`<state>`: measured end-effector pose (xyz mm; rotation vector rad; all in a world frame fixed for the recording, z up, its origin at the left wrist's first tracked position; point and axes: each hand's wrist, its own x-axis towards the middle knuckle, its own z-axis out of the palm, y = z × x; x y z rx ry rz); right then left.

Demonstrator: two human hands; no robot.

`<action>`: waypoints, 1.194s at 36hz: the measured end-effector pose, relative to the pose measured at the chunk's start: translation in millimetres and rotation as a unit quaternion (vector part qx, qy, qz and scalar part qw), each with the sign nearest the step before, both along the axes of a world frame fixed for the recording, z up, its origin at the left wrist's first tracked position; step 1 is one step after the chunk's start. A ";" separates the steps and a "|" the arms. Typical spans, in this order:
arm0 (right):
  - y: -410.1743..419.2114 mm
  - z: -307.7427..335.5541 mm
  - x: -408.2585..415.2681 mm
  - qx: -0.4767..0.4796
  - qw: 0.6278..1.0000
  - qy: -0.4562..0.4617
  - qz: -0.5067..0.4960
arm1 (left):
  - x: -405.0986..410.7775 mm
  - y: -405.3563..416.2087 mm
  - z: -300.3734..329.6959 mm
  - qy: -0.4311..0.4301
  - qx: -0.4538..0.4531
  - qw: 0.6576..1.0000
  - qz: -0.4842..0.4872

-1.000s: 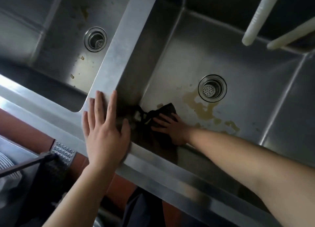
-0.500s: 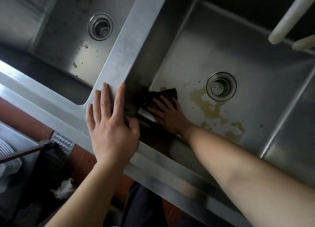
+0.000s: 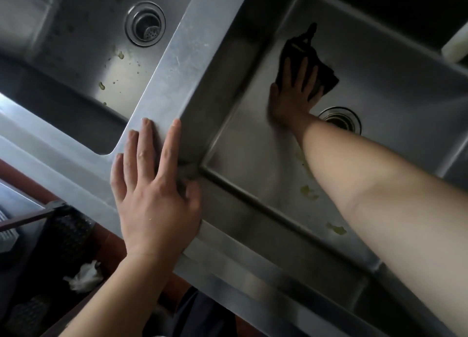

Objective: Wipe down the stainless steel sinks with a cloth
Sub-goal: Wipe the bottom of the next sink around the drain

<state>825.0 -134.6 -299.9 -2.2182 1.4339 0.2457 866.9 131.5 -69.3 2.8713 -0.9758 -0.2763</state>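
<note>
Wiping the Right Basin

Resting flat with fingers spread, the left hand presses the steel divider rim between basins. Farther off, the right hand, fingers splayed, presses a dark crumpled cloth against the right stainless steel sink floor, just beyond its round drain.

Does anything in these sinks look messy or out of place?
Yes. Yellowish stains spot the floor of the right sink near the forearm, and the left sink has similar specks below its drain. Nothing looks broken.
</note>
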 end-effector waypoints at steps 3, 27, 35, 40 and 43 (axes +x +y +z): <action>49.1 -1.1 -10.2 0.004 0.996 -0.003 0.086 | -1.3 -1.0 2.7 0.003 0.004 1.000 0.005; -7.3 188.3 38.7 0.406 0.551 -0.578 -0.443 | 1.0 2.7 -7.1 -0.012 0.024 1.000 -0.011; -1.9 213.5 99.6 0.293 0.648 -0.574 -0.405 | 2.4 5.5 -10.7 -0.020 0.032 0.999 -0.027; 64.8 186.4 93.4 0.407 0.647 -0.455 -0.458 | 2.6 5.5 -10.9 -0.013 0.040 0.999 -0.035; 134.9 173.3 76.0 0.587 0.536 -0.364 -0.485 | 2.4 3.7 -7.9 0.002 0.043 0.999 -0.032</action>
